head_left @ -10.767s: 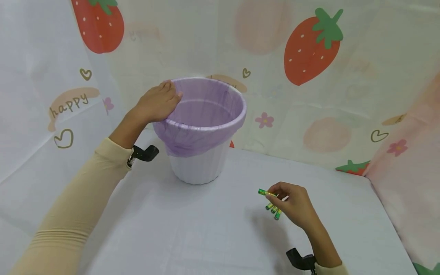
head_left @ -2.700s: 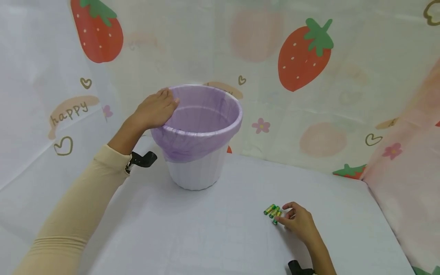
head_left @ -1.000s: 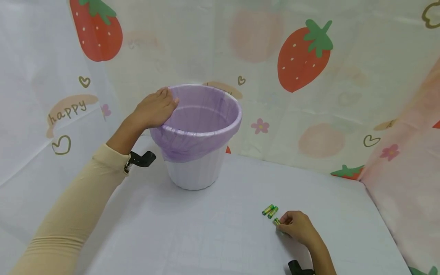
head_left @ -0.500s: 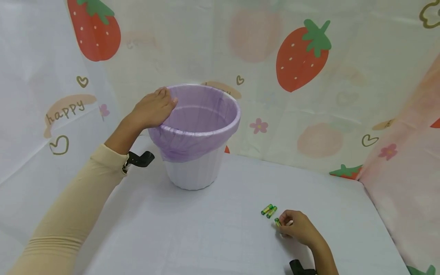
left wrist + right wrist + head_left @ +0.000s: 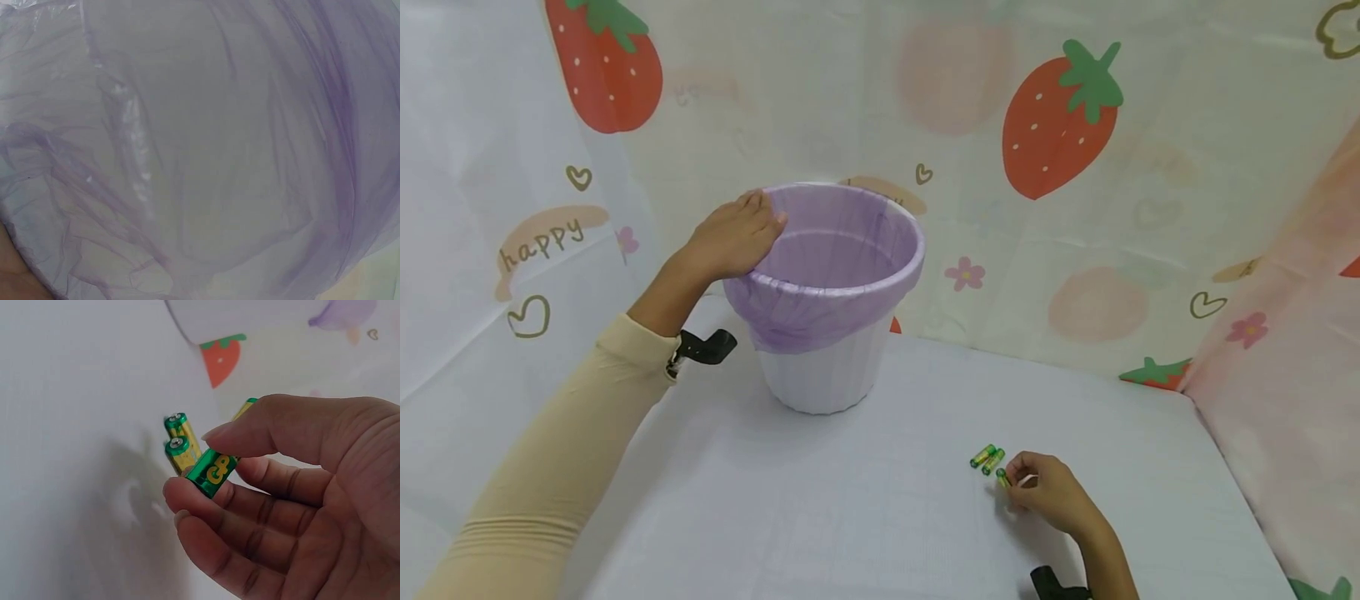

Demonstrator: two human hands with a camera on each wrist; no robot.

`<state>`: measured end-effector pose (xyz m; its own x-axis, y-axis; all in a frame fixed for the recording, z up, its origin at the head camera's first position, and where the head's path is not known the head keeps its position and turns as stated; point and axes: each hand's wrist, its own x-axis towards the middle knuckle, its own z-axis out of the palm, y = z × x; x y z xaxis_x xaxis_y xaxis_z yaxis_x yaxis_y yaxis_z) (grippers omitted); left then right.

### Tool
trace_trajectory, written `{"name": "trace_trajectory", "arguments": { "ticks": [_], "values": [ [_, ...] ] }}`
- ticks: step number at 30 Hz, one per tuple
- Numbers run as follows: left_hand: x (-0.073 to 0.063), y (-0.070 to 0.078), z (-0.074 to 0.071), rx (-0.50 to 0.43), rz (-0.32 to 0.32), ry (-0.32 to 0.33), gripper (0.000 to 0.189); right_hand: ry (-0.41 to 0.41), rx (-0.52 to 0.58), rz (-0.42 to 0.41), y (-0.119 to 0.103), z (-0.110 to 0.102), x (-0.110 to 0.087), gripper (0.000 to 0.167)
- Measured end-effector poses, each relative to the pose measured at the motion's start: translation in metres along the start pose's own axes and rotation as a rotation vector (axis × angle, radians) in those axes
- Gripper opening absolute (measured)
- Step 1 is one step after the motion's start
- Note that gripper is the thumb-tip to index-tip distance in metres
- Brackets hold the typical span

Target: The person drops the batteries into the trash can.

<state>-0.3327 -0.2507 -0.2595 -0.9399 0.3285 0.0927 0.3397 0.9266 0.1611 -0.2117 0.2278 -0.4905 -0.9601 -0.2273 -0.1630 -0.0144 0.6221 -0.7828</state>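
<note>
A white trash bin (image 5: 823, 379) lined with a purple plastic bag (image 5: 808, 321) stands upright at the middle of the table. My left hand (image 5: 737, 233) grips its left rim, thumb toward the inside; the fingertips are hidden. The left wrist view is filled by the bag's thin, creased film (image 5: 206, 137). At the right, my right hand (image 5: 1045, 492) pinches a green-and-yellow GP battery (image 5: 212, 473) between thumb and fingers, just above the table. Two similar batteries, one at the left (image 5: 982, 456) and one beside it (image 5: 993, 462), lie on the tabletop near the fingertips.
A white cloth covers the table (image 5: 820, 508). Behind the bin hangs a backdrop (image 5: 1187, 167) printed with strawberries, hearts and flowers. A pinkish cloth side (image 5: 1292, 417) bounds the table on the right.
Earlier, my right hand held a battery above others, then reached among several lying there. Now it pinches one, raised slightly, with two lying beside it. My left hand has stayed on the rim.
</note>
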Motion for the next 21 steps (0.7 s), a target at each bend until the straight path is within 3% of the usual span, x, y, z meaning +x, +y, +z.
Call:
{"name": "trace_trajectory", "arguments": {
  "ticks": [21],
  "values": [
    [-0.001,-0.001,0.0,-0.009,0.004,0.006,0.07,0.107,-0.027,-0.128,-0.029,0.0,-0.008,0.015]
  ]
}}
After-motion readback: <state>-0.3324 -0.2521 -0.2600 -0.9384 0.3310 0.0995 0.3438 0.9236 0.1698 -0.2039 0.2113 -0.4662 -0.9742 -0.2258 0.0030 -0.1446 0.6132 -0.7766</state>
